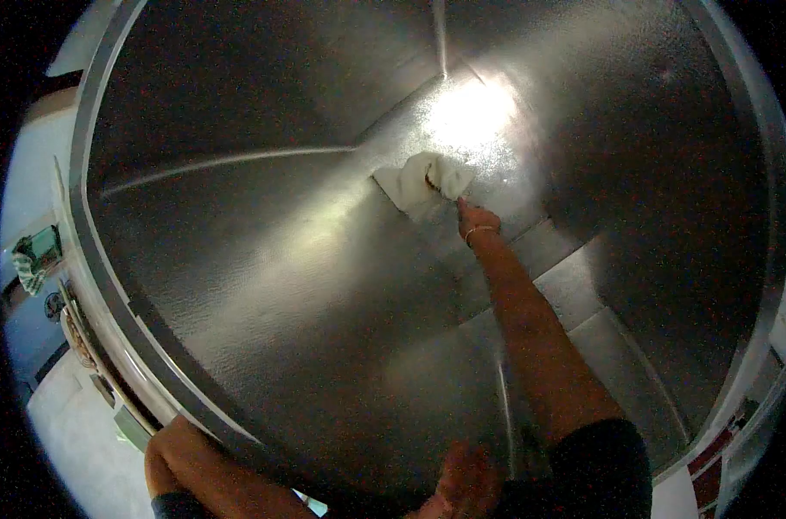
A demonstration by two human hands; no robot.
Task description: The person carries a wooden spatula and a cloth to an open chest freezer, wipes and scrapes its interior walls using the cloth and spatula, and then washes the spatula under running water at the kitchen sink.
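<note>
A crumpled white cloth (pixel 423 183) lies against the bottom of a deep, metal-lined box like a chest freezer (pixel 306 277). A darker mark shows on the cloth. My right arm stretches down into the box, and my right hand (pixel 479 221), with a thin band at its wrist, is closed at the cloth's near edge. My left hand (pixel 466 480) is low in the picture, close to my body and the box's near side. Its fingers are dim and blurred. My left elbow sticks out over the rim at the lower left.
The box's pale rim (pixel 95 225) curves around the view. A raised step (pixel 575 281) sits inside at the right. Bright light reflects off the bottom. Outside at the left are a green-and-white striped cloth (pixel 28 268) and a teal item (pixel 45 246).
</note>
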